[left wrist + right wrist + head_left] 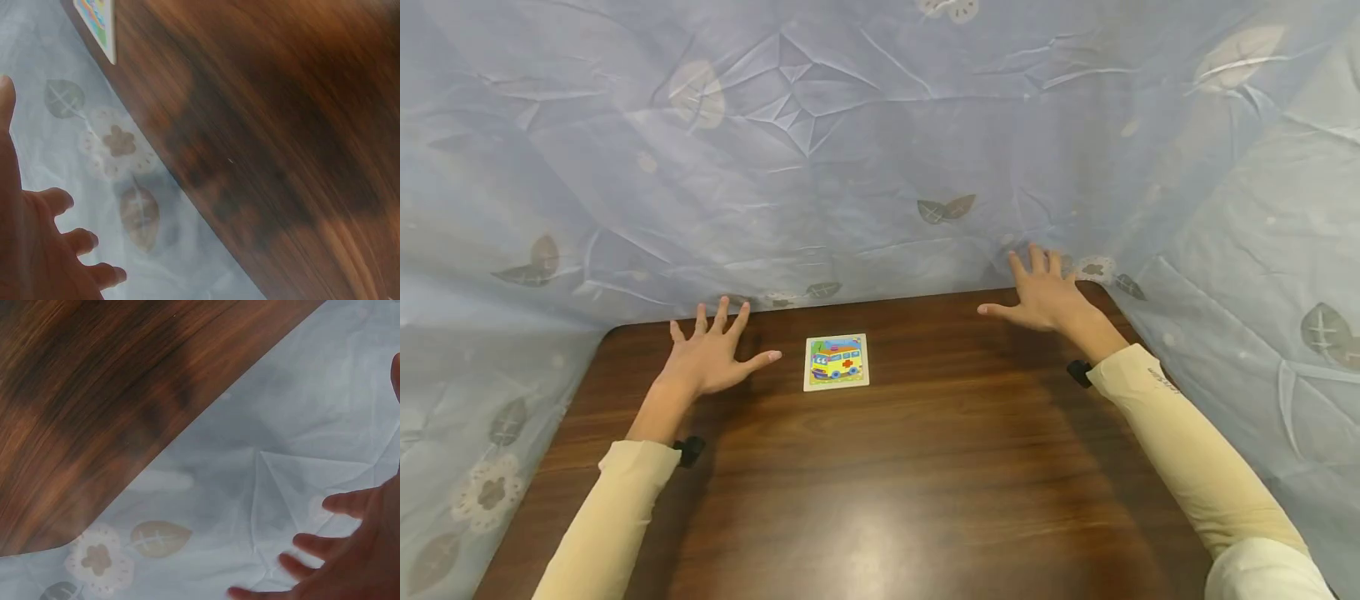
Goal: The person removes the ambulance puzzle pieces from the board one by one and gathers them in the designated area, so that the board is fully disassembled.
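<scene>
A small square picture puzzle or card (837, 363) with a white border and a yellow ambulance lies flat near the table's far edge. To its left, the left hand (706, 360) is held with fingers spread and holds nothing. Farther off on the right, the right hand (1043, 298) also has its fingers spread, with nothing in it. In the left wrist view a corner of the picture square (99, 24) shows at the top, and the left hand (47, 244) is at the lower left. The right wrist view has the right hand (356, 550) at the lower right.
A dark brown wooden table (865, 467) with rounded far corners spreads below the arms. A grey-blue curtain (850, 183) with leaf and flower prints hangs behind it and along both sides. Dark straps or mounts (689, 451) sit at the wrists.
</scene>
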`<action>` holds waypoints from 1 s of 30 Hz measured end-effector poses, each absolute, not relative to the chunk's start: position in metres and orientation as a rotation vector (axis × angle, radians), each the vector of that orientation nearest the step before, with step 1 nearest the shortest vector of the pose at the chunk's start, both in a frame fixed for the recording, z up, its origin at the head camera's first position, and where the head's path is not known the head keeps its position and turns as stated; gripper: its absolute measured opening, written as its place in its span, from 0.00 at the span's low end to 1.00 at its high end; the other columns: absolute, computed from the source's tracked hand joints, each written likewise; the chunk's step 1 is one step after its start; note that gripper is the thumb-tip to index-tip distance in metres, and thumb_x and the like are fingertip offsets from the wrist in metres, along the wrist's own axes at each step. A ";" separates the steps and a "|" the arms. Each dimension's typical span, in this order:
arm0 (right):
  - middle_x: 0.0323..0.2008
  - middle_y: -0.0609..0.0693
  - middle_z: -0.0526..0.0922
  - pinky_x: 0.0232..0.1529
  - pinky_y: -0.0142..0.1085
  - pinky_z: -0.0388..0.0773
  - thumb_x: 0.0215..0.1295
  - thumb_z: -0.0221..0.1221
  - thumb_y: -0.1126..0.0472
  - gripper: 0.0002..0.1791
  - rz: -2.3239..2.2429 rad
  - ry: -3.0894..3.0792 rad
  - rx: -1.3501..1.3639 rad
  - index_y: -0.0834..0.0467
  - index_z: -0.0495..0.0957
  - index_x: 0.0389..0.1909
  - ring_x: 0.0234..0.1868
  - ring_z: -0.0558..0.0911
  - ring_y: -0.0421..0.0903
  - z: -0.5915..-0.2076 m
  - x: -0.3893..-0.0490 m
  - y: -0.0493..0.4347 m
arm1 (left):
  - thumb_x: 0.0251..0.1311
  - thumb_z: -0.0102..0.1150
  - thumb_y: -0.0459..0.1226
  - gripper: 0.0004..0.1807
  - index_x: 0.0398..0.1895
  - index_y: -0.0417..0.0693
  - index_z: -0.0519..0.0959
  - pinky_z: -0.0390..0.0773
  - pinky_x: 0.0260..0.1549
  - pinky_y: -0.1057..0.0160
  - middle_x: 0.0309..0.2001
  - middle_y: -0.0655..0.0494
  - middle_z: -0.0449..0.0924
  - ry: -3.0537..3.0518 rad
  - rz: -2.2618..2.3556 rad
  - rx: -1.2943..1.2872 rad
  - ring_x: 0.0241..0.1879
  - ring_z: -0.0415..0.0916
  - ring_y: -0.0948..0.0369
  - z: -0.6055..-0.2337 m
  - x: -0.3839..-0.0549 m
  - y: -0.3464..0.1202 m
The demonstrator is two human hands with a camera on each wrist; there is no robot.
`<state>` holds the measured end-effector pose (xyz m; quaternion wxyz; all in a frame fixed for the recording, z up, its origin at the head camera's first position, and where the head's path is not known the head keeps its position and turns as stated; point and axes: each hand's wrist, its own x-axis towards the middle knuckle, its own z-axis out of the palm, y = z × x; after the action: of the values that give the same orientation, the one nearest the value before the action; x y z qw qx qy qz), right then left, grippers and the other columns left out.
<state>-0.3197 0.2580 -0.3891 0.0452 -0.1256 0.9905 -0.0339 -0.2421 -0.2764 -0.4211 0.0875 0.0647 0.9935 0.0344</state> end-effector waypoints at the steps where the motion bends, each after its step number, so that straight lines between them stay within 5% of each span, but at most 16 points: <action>1: 0.82 0.74 0.40 0.68 0.85 0.49 0.61 0.49 0.14 0.68 -0.108 3.043 -0.412 0.59 0.42 0.86 0.80 0.43 0.81 -0.389 -0.320 0.257 | 0.59 0.29 0.84 0.63 0.87 0.59 0.30 0.33 0.70 0.14 0.86 0.37 0.27 2.957 0.129 0.197 0.82 0.29 0.27 -0.421 -0.241 -0.274; 5: 0.72 0.73 0.57 0.69 0.73 0.61 0.67 0.58 0.25 0.59 -0.171 3.105 -0.560 0.66 0.55 0.81 0.72 0.56 0.74 -0.386 -0.320 0.248 | 0.60 0.30 0.84 0.64 0.87 0.57 0.31 0.59 0.69 0.20 0.86 0.33 0.35 2.968 0.219 0.218 0.81 0.45 0.27 -0.421 -0.240 -0.265; 8: 0.64 0.70 0.64 0.65 0.64 0.67 0.70 0.64 0.36 0.49 -0.265 3.104 -0.663 0.69 0.64 0.76 0.65 0.63 0.68 -0.382 -0.320 0.236 | 0.61 0.30 0.83 0.65 0.88 0.50 0.38 0.77 0.57 0.27 0.82 0.27 0.47 2.995 0.274 0.221 0.75 0.60 0.28 -0.422 -0.243 -0.258; 11: 0.63 0.67 0.70 0.64 0.59 0.74 0.71 0.66 0.43 0.39 -0.341 3.070 -0.738 0.68 0.71 0.70 0.62 0.72 0.65 -0.381 -0.319 0.221 | 0.66 0.36 0.79 0.60 0.85 0.44 0.52 0.84 0.43 0.36 0.74 0.25 0.58 3.024 0.358 0.246 0.66 0.70 0.32 -0.427 -0.244 -0.250; 14: 0.61 0.63 0.79 0.59 0.55 0.82 0.72 0.67 0.45 0.32 -0.365 3.023 -0.832 0.65 0.78 0.64 0.58 0.81 0.60 -0.383 -0.318 0.206 | 0.73 0.45 0.69 0.47 0.77 0.41 0.66 0.82 0.38 0.45 0.64 0.31 0.65 3.056 0.407 0.305 0.55 0.75 0.39 -0.433 -0.241 -0.240; 19: 0.52 0.59 0.87 0.52 0.50 0.86 0.73 0.66 0.48 0.24 -0.385 2.936 -1.007 0.64 0.83 0.57 0.49 0.87 0.55 -0.394 -0.319 0.183 | 0.77 0.54 0.55 0.30 0.65 0.40 0.78 0.81 0.53 0.40 0.62 0.38 0.71 3.092 0.445 0.396 0.56 0.76 0.40 -0.444 -0.234 -0.219; 24: 0.51 0.58 0.89 0.55 0.50 0.85 0.74 0.65 0.50 0.22 -0.399 2.878 -1.046 0.64 0.84 0.56 0.49 0.87 0.54 -0.405 -0.321 0.157 | 0.77 0.56 0.51 0.30 0.67 0.34 0.76 0.78 0.65 0.38 0.69 0.36 0.74 3.065 0.419 0.490 0.66 0.76 0.38 -0.454 -0.231 -0.197; 30: 0.48 0.54 0.88 0.52 0.46 0.86 0.74 0.64 0.50 0.21 -0.391 2.822 -1.083 0.62 0.85 0.56 0.47 0.86 0.51 -0.421 -0.317 0.125 | 0.78 0.55 0.52 0.39 0.78 0.32 0.63 0.66 0.77 0.39 0.80 0.34 0.62 2.946 0.405 0.473 0.79 0.61 0.38 -0.461 -0.227 -0.180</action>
<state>-0.3173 0.1255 -0.4206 0.0469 -0.3548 0.9249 -0.1282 -0.2275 -0.1805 -0.4615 0.0652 0.1566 0.9763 0.1342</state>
